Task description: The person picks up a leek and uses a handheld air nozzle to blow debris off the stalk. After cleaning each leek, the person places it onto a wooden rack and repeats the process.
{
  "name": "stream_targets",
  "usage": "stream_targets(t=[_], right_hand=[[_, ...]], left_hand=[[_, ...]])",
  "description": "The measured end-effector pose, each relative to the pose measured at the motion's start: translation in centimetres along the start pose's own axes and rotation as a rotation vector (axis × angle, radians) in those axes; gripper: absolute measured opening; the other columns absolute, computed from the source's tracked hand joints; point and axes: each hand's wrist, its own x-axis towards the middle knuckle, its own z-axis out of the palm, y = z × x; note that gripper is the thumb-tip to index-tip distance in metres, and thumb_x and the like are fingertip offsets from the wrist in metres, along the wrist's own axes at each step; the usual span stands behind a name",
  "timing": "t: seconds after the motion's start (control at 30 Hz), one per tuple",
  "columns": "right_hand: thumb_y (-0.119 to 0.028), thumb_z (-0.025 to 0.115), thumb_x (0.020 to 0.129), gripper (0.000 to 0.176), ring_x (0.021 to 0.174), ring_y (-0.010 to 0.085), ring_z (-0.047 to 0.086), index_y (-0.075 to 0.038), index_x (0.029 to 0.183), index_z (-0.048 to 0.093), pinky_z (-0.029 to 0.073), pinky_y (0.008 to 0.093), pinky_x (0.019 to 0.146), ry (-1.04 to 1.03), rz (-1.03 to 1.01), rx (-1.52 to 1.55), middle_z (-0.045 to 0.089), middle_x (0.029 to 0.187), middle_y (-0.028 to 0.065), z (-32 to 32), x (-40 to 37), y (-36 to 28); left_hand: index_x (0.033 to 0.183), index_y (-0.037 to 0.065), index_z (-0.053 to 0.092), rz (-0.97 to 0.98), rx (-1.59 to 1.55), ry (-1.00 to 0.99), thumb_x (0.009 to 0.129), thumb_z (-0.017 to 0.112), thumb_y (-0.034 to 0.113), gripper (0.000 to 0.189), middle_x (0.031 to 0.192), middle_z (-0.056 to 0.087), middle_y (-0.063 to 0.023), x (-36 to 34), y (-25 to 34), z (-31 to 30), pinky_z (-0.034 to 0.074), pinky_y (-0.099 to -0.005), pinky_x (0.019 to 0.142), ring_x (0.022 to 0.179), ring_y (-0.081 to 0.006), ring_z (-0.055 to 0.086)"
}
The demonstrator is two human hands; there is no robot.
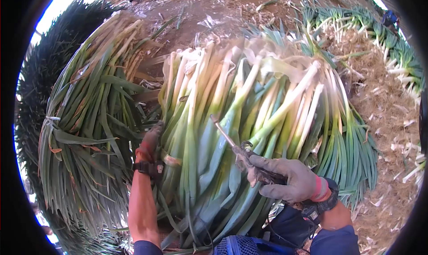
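A thick heap of green onions (223, 134) lies in front of me, white stems pointing away and green leaves toward me. My right hand (290, 177), in a grey glove, is wrapped round the handle of an air blow gun (245, 159). Its long thin nozzle points up and left over the leaves. At the heap's left edge is my gloved left hand (150, 141), touching the leaves. Its fingers are blurred and partly hidden, so their grip cannot be made out.
A large tied bundle of green onions (89, 130) stands on the left, with dry brown leaf ends. More bunches (379, 36) line the far right. Peeled skins and roots (379, 116) litter the ground at right. Blue mesh (243, 246) shows by my lap.
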Motion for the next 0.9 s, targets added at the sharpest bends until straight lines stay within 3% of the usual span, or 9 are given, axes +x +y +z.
stream_targets(t=[0.07,0.13,0.23,0.37,0.43,0.6,0.73,0.83,0.9], right_hand=[[-0.016,0.076,0.097,0.078,0.114,0.0202,0.067,-0.003,0.165,0.04,0.049,0.0338,0.107,-0.022,0.083,0.025,0.071,0.131,0.0092,-0.2,-2.0,0.1],[-0.02,0.079,0.095,0.078,0.114,0.0182,0.068,-0.005,0.163,0.045,0.049,0.0318,0.106,-0.092,0.172,0.081,0.072,0.13,0.0062,0.2,-3.5,-0.1],[-0.023,0.08,0.092,0.078,0.114,0.0158,0.067,-0.009,0.162,0.049,0.049,0.0308,0.105,-0.084,0.288,0.092,0.073,0.127,0.0028,2.1,-6.5,-0.5],[-0.023,0.08,0.089,0.08,0.114,0.0214,0.07,-0.012,0.161,0.05,0.051,0.0337,0.106,-0.037,0.312,-0.153,0.075,0.125,0.0051,4.8,-9.9,-2.3],[-0.023,0.08,0.087,0.08,0.114,0.0266,0.071,-0.015,0.161,0.05,0.053,0.0356,0.103,-0.009,0.328,-0.229,0.075,0.126,0.0045,6.9,-11.6,-2.4],[-0.029,0.079,0.089,0.075,0.109,0.027,0.071,-0.019,0.159,0.053,0.054,0.0362,0.096,0.093,0.381,-0.293,0.077,0.12,0.0002,12.5,-15.1,-4.1],[-0.037,0.08,0.09,0.068,0.107,0.0266,0.071,-0.018,0.152,0.061,0.054,0.0384,0.094,0.176,0.572,-0.541,0.078,0.116,0.0003,18.0,-20.5,-5.2],[-0.039,0.08,0.092,0.061,0.111,0.0319,0.071,-0.016,0.146,0.066,0.053,0.04,0.102,0.118,0.458,-0.706,0.072,0.133,0.0129,19.6,-27.8,-3.1],[-0.039,0.079,0.093,0.061,0.117,0.0335,0.069,-0.011,0.146,0.066,0.052,0.0398,0.106,0.184,0.431,-0.821,0.068,0.139,0.0176,20.2,-29.0,-3.8]], left_hand=[[0.139,0.002,0.067,-0.366,-0.448,-0.129,0.111,0.055,0.049,0.056,0.127,0.076,-0.0115,-2.0,1.9,4.8,0.061,-0.0371,0.096,0.104,-0.0231,0.075],[0.136,0.004,0.067,-0.274,-0.351,-0.237,0.109,0.054,0.057,0.061,0.121,0.077,-0.0109,-3.7,2.8,9.2,0.064,-0.0391,0.087,0.095,-0.0238,0.077],[0.141,0.003,0.065,-0.432,-0.524,-0.267,0.109,0.054,0.057,0.064,0.127,0.075,-0.0117,-5.3,1.2,13.1,0.061,-0.0382,0.094,0.104,-0.0241,0.075],[0.147,0.005,0.061,-0.24,-0.555,-0.254,0.11,0.055,0.054,0.062,0.139,0.07,-0.0111,-6.0,-0.7,16.5,0.057,-0.0372,0.104,0.119,-0.0229,0.07],[0.149,0.005,0.06,-0.34,-0.724,-0.4,0.111,0.054,0.053,0.062,0.141,0.069,-0.0112,-4.9,-1.6,15.1,0.055,-0.0372,0.107,0.123,-0.0234,0.069],[0.148,0.007,0.062,-0.365,-0.808,-0.451,0.111,0.049,0.056,0.063,0.143,0.069,-0.0125,-1.4,-4.0,13.6,0.053,-0.044,0.113,0.122,-0.0291,0.071],[0.143,0.002,0.064,-0.203,-0.357,-0.278,0.108,0.048,0.064,0.073,0.133,0.072,-0.015,4.5,-9.9,11.1,0.052,-0.0423,0.104,0.115,-0.0265,0.069],[0.133,-0.005,0.07,-0.064,-0.226,-0.234,0.103,0.049,0.075,0.088,0.116,0.076,-0.0207,9.6,-15.3,9.7,0.052,-0.0433,0.091,0.104,-0.026,0.068],[0.138,-0.002,0.065,-0.015,-0.16,-0.26,0.103,0.049,0.069,0.08,0.113,0.075,-0.0247,10.1,-15.9,9.6,0.052,-0.0454,0.09,0.102,-0.0291,0.069]])
